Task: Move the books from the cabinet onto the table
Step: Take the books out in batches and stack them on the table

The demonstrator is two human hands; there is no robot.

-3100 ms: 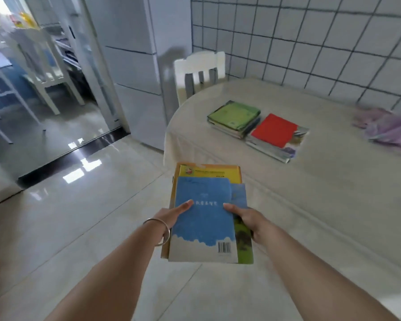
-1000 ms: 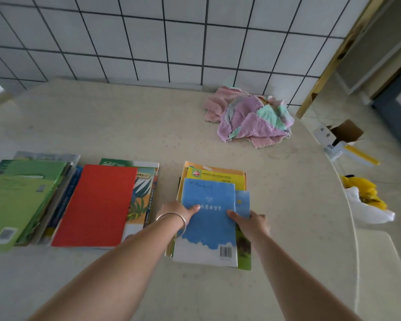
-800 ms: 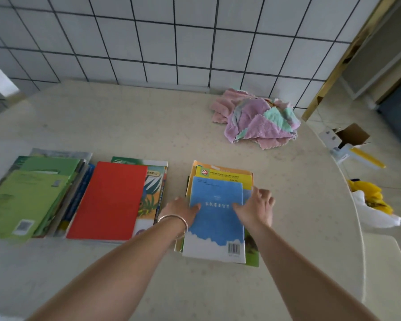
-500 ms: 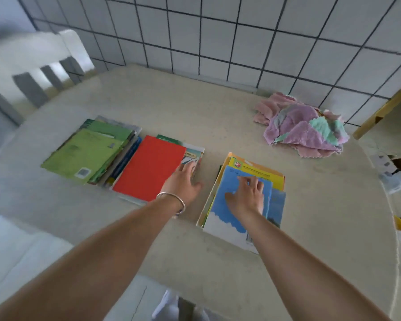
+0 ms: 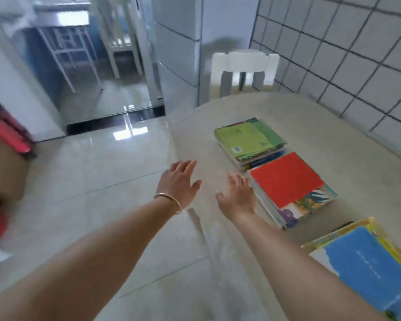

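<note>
Three stacks of thin paperback books (image 5: 285, 179) lie right of frame on beige desk (image 5: 333, 126); left hand (image 5: 180, 181) and right hand (image 5: 237, 196) spread, empty. Risk: blue-covered stack (image 5: 361, 267) near desk edge may slide off if brushed.

Bare desk (image 5: 299, 117) lies along the near edge and beyond the green-topped book stack (image 5: 249, 141), up to the tiled wall (image 5: 345, 54). The green-topped, red-topped (image 5: 287, 184) and blue-topped (image 5: 366, 267) stacks line its right side with narrow gaps between. A white chair (image 5: 243, 70) stands at the far end; the tiled floor (image 5: 90, 170) left is open.

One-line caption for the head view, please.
Both hands, left and right, open and empty beside three book stacks on table.
</note>
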